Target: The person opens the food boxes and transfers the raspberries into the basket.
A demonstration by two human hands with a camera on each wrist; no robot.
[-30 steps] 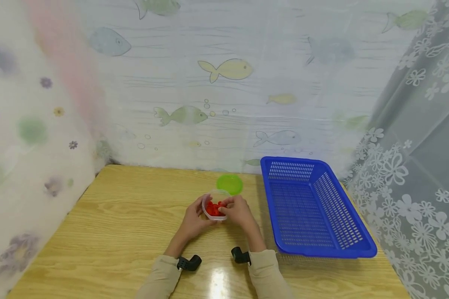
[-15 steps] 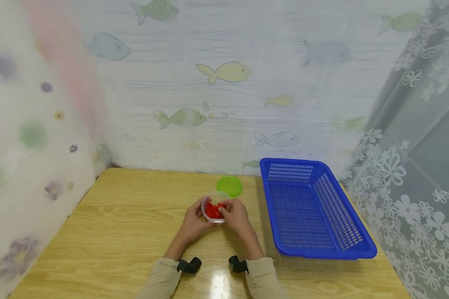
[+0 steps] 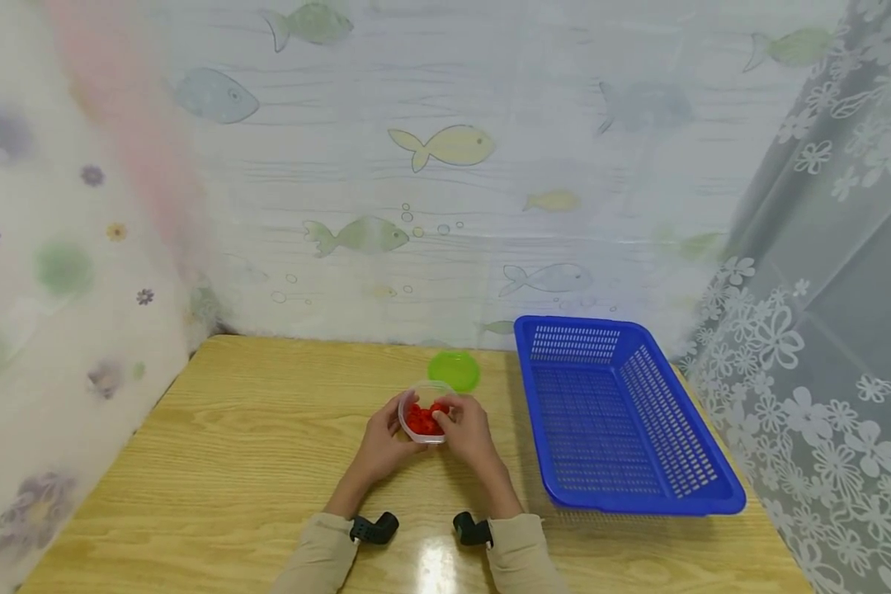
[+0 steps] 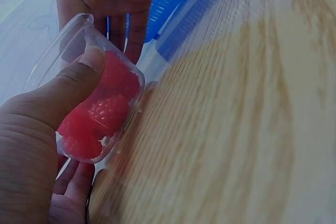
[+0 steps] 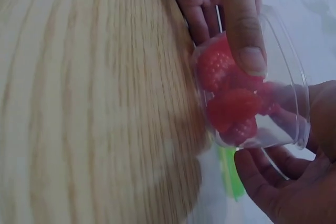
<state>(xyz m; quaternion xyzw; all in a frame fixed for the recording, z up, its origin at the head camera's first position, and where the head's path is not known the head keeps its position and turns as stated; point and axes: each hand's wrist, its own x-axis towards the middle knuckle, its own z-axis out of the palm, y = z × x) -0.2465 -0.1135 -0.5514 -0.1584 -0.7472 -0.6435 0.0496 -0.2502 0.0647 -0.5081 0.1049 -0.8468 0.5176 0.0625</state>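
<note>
A small clear plastic container is in front of me, tilted so that its mouth faces me. Several red raspberries lie in it, visible through its wall. My left hand grips the container from the left, thumb along its side and the other fingers beneath. At the right side of the mouth is my right hand. Its thumb and index finger reach inside and pinch a raspberry, while its other fingers stay outside, near the wall.
A round green lid lies on the wooden table just behind the container. To the right stands a large blue plastic basket with slotted walls. A fish-patterned curtain hangs along the back edge.
My right thumb and index finger have shifted slightly among the raspberries. The left hand keeps its grip on the container. The head view has tilted a little upward.
</note>
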